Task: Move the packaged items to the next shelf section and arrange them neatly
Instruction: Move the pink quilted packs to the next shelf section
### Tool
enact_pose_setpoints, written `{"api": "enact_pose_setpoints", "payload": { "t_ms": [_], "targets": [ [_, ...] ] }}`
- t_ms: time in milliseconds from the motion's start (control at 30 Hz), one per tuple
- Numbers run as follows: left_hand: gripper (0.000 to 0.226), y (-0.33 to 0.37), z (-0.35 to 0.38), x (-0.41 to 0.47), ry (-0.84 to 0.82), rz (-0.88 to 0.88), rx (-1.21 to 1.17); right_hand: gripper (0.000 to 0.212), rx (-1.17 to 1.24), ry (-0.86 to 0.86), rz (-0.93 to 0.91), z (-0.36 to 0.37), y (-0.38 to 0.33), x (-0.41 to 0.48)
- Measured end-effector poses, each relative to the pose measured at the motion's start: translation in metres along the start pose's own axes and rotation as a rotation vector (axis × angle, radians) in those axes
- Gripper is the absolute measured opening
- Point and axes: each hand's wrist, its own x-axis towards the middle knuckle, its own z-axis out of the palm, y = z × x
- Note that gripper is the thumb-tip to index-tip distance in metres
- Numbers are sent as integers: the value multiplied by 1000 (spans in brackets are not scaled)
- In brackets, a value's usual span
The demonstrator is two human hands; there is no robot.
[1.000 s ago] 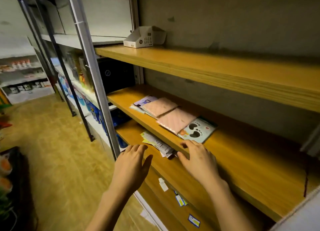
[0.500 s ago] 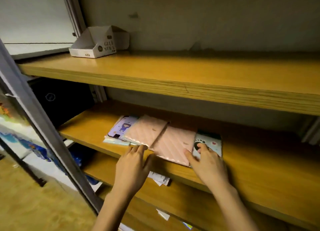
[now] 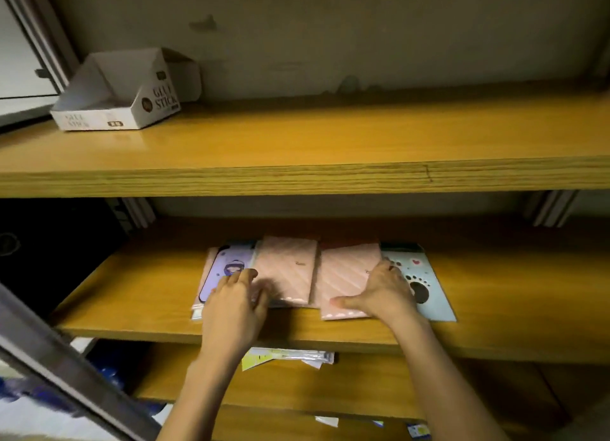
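Several flat packaged items lie in an overlapping row on the middle wooden shelf: a purple one with a cartoon figure, two pink ribbed ones, and a pale blue one with paw prints. My left hand rests with fingers spread on the purple packet and the left pink one. My right hand lies flat on the right pink packet and the edge of the blue one, thumb stretched left along the packet's front edge.
A white cardboard "glue stick" display box stands on the upper shelf at the left. More packets lie on the shelf below. A grey metal upright crosses the lower left. Bare wood extends right of the packets.
The view has come closer and squared up to the shelf. Both hands have moved forward from the shelf's front edge onto the packets.
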Motion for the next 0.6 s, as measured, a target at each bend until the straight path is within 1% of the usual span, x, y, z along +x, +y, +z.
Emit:
{"api": "enact_pose_setpoints", "payload": {
  "t_ms": [100,167,233,333,400,500,567,600],
  "targets": [
    [38,-4,-2,10,-1,-7,-12,88,125,-4,-7,-5,0,2],
    [40,-6,2,18,-12,-14,-8,68,286,3,-22,-8,5,2],
    [55,-6,9,26,-62,-56,-6,55,463,26,-32,-8,12,-2],
    [95,1,18,38,-224,-149,7,46,603,107,-34,-9,25,-16],
    [112,7,24,45,-302,-148,44,46,646,157,-27,-12,32,-27],
    [120,10,24,51,-316,-132,94,41,683,205,-31,-11,42,-37],
    [122,1,26,62,-362,-143,36,36,710,225,-33,-9,46,-40],
    [128,-5,26,69,-406,-151,-7,36,721,230,-33,-7,48,-41]
  ]
}}
